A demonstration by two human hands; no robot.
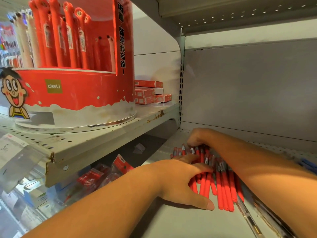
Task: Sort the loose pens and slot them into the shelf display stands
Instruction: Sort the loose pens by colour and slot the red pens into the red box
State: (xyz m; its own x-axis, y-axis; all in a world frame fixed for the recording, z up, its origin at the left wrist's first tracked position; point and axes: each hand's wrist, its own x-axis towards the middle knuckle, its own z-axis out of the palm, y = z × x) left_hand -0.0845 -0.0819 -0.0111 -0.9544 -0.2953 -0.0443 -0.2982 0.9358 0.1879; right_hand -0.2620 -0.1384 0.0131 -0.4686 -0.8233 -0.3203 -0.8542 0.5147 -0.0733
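The loose pens on the lower shelf, itself pale grey, are bright red with grey-and-clear ends. The display stand is red, with a ragged white splash band round its base, a dull gold square lettered in white and black characters down one side. Its standing pens are red, a few cream. The small boxes behind it are red and white. The upper shelf is pale grey with rows of dark holes and is rust-brown along its front edge. Blue pens lie at the lower shelf's right edge.
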